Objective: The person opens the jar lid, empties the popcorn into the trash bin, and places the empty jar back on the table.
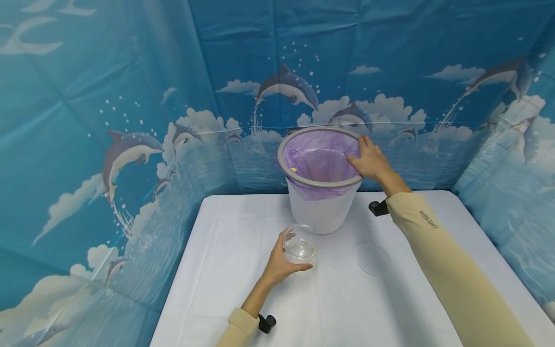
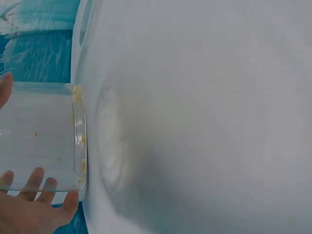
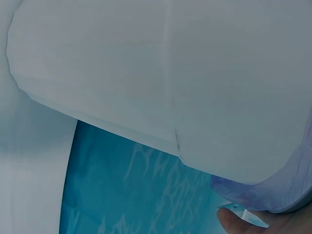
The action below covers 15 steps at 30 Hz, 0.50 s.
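My left hand [image 1: 279,264] holds a clear plastic tub [image 1: 300,249] between thumb and fingers, in front of the bin. In the left wrist view the tub [image 2: 41,134] has yellow bits stuck along its rim and a few specks on its wall, with fingertips [image 2: 34,183] spread against its side. At the back of the table, a white trash bin [image 1: 321,212] with a grey rim stands upright, lined with a purple bag [image 1: 325,152]. My right hand [image 1: 370,159] grips the rim's right side. The right wrist view shows the bin's wall [image 3: 126,73] large, the hand [image 3: 268,224] at the lower right.
A clear round lid [image 1: 373,259] lies flat on the white-covered table [image 1: 225,274], to the right of the tub. Inside the bin, a small yellow spot [image 1: 294,169] shows near the left rim. A blue dolphin-print curtain [image 1: 208,86] hangs behind and on both sides.
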Tool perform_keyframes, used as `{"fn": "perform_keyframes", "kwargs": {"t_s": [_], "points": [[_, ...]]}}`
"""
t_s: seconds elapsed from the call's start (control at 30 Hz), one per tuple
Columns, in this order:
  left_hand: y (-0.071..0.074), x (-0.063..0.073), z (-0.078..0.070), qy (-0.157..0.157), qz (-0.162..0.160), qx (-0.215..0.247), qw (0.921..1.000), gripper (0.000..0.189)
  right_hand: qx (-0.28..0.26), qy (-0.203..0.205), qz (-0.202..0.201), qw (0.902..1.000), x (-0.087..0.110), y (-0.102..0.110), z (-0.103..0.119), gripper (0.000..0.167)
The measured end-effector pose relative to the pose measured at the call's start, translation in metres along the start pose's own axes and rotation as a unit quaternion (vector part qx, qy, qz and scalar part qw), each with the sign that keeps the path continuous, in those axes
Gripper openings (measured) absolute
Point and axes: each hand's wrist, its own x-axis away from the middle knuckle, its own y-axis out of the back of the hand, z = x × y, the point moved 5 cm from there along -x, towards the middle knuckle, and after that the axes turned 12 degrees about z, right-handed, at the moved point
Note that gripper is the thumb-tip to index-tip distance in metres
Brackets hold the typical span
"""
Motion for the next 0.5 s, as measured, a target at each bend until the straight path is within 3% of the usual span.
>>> {"fn": "perform_keyframes", "kwargs": {"t_s": [0.13,0.27,0.4,0.5], "points": [[-0.033,0.000,0.007,-0.006,0.031,0.005,0.9995,0.114,0.005,-0.001,0.003,1.0000,0.000,-0.001,-0.001,0.084],[-0.056,-0.001,0.011,0.011,0.050,0.001,0.9987,0.117,0.001,0.001,0.000,1.0000,0.000,-0.001,0.001,0.084],[-0.066,-0.002,0.011,0.030,0.061,-0.011,0.9976,0.124,-0.025,0.011,-0.014,0.9995,0.003,0.001,0.001,0.083],[-0.063,0.000,0.010,0.038,0.082,-0.022,0.9957,0.129,-0.063,0.024,-0.027,0.9974,0.006,0.002,-0.002,0.085]]}}
